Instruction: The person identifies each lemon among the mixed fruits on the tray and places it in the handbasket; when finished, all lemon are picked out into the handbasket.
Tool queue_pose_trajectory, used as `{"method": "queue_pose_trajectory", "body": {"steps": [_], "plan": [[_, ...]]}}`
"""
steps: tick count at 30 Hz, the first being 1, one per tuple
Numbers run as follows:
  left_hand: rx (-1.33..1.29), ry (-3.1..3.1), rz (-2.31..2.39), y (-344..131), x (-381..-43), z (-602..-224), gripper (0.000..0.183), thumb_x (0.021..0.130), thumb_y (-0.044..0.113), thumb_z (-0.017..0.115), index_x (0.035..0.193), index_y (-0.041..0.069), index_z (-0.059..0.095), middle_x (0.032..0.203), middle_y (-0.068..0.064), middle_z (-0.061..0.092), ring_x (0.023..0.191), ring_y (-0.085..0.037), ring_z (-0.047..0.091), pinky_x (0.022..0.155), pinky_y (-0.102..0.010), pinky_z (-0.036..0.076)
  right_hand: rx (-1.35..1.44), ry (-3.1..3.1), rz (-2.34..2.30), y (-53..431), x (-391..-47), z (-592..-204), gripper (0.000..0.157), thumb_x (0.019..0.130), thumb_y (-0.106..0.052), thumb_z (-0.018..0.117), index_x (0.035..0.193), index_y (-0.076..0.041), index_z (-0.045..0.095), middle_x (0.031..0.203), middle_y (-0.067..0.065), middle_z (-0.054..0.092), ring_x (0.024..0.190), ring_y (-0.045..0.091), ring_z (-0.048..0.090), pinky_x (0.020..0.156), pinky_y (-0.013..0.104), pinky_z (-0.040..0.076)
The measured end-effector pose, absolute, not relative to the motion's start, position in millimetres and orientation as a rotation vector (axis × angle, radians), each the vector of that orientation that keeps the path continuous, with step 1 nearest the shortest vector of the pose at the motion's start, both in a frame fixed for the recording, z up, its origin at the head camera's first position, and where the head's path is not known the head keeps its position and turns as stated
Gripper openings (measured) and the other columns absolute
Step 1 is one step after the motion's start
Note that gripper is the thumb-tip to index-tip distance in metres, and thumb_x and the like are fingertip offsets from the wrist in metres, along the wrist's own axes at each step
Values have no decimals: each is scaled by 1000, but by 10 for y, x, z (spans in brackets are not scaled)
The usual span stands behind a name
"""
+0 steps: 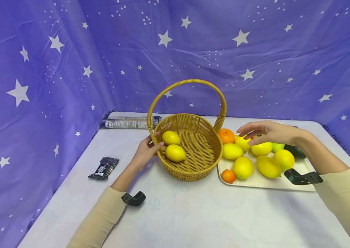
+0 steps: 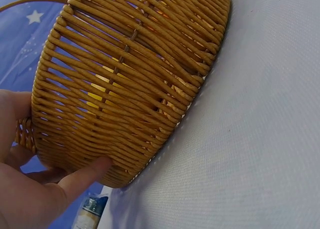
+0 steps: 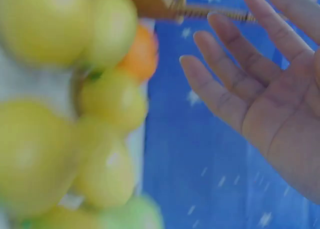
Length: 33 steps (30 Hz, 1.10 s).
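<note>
A round wicker basket [image 1: 204, 151] with a tall arched handle stands mid-table. Two lemons [image 1: 175, 153] lie inside it against its left wall. My left hand [image 1: 145, 151] grips the basket's left side by the foot of the handle, thumb at the rim. In the left wrist view, fingers of that left hand [image 2: 30, 191] spread over the woven outer wall. Above a cream tray [image 1: 255, 185] of fruit hovers my right hand [image 1: 269, 132], holding nothing. The right wrist view shows that palm [image 3: 285, 109] with fingers extended, beside blurred yellow fruit [image 3: 112, 99].
On the tray are several lemons [image 1: 243, 168], an orange [image 1: 226, 136], a small orange fruit [image 1: 228, 176] and a dark green fruit [image 1: 296, 151]. A black packet [image 1: 104, 168] lies left; a clear-wrapped long package [image 1: 128, 122] lies behind. Starry purple cloth [image 1: 193, 51] hangs around.
</note>
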<state>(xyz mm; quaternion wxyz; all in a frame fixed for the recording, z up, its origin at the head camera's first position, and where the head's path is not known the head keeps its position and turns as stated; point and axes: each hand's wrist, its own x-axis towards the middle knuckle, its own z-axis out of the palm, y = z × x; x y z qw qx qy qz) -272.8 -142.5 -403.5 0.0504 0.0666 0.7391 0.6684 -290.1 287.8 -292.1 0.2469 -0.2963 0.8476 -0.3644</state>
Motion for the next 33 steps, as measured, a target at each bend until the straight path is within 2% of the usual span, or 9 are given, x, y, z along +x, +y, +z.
{"method": "queue_pose_trajectory", "body": {"steps": [8, 13, 18, 22, 27, 33], "plan": [[217, 2250, 2030, -1432, -2709, -4001, 58, 99, 12, 57, 150, 3, 32, 146, -24, 38, 124, -39, 50, 90, -49, 52, -661, 2443, -966, 3401, -2675, -3281, 50, 94, -19, 64, 139, -1, 48, 133, 21, 54, 121, 40, 50, 88, 24, 49], [209, 2239, 2037, -1425, -2707, -3999, 57, 99, 12, 57, 150, 4, 32, 147, -23, 38, 124, -39, 49, 92, -52, 50, -568, 2449, -947, 3494, -2578, -3406, 54, 94, -21, 66, 138, 3, 46, 131, 25, 54, 117, 41, 54, 86, 22, 51], [210, 2232, 2039, -1419, -2710, -4019, 57, 99, 12, 56, 151, 5, 32, 147, -24, 37, 125, -39, 49, 93, -51, 50, -519, 2440, -984, 3465, -2504, -3499, 55, 92, -21, 68, 136, 4, 48, 131, 27, 52, 116, 41, 54, 84, 25, 53], [212, 2230, 2042, -1420, -2699, -4019, 57, 99, 12, 56, 151, 4, 32, 146, -24, 37, 124, -39, 49, 91, -50, 51, -511, 2445, -989, 3404, -2452, -3561, 57, 91, -23, 70, 137, 3, 49, 134, 27, 49, 116, 41, 53, 85, 32, 55], [219, 2227, 2046, -1418, -2696, -4011, 58, 99, 12, 56, 151, 4, 31, 146, -25, 37, 124, -40, 49, 92, -50, 51, -367, 2362, -1054, 3347, -2407, -3610, 64, 90, -23, 71, 141, 4, 43, 135, 33, 44, 110, 35, 56, 80, 40, 57], [215, 2225, 2048, -1419, -2706, -4019, 58, 99, 12, 56, 151, 4, 31, 146, -24, 37, 124, -39, 49, 91, -50, 51, -263, 2321, -1122, 3366, -2395, -3646, 66, 89, -22, 71, 141, 5, 41, 132, 34, 45, 102, 30, 59, 77, 41, 58]]}}
